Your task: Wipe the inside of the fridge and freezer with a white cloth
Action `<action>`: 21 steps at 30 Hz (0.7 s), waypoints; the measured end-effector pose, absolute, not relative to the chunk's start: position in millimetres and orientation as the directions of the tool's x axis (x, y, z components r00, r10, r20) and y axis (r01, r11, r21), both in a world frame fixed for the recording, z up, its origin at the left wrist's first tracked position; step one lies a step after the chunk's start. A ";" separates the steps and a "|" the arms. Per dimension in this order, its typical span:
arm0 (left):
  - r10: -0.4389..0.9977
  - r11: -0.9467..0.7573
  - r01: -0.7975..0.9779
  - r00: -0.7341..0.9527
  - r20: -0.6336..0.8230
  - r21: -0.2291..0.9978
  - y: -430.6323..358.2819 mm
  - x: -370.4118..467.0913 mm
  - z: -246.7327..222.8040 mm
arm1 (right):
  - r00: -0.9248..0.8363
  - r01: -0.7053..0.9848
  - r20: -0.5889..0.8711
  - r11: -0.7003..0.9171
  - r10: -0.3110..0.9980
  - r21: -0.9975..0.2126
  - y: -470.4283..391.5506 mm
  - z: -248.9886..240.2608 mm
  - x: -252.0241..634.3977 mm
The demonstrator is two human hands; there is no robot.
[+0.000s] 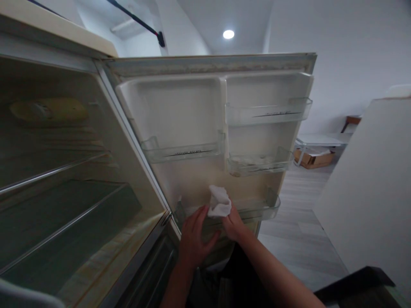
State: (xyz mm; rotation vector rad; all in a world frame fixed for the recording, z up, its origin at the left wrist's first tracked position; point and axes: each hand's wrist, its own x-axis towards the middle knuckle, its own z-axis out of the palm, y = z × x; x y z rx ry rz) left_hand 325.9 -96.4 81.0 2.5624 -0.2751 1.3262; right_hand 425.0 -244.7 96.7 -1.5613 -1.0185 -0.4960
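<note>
Floor (298, 244) opens out at right, past the edge of the door (180, 102). Lower centre, at a bin (261, 213), the right hand's (233, 223) fingers grip a cloth (220, 201); the left hand's (194, 233) are parted beside it.

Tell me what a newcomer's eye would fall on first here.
Probably the crumpled white cloth, low in the middle, held in the bare right hand with the bare left hand close beside it. Behind them stands the open off-white refrigerator door with its clear plastic bins, filling the centre. Above it, the round white ceiling light shines brightest.
</note>
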 end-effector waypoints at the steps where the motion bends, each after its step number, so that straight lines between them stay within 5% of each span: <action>1: -0.039 -0.939 -0.302 0.568 0.822 0.164 -101.7 324.7 83.3 | 0.554 0.794 0.754 0.049 0.353 -0.606 -243.5 97.3 420.1; 11: 0.116 -0.787 -0.453 0.557 0.822 0.418 -118.0 297.0 106.9 | 0.642 0.679 0.688 0.166 0.338 -0.715 -263.2 94.0 378.8; 21: -0.038 -0.790 -0.547 0.494 0.868 0.277 -145.0 270.7 137.5 | 0.924 0.320 0.328 0.071 0.197 -0.945 -268.3 71.5 358.9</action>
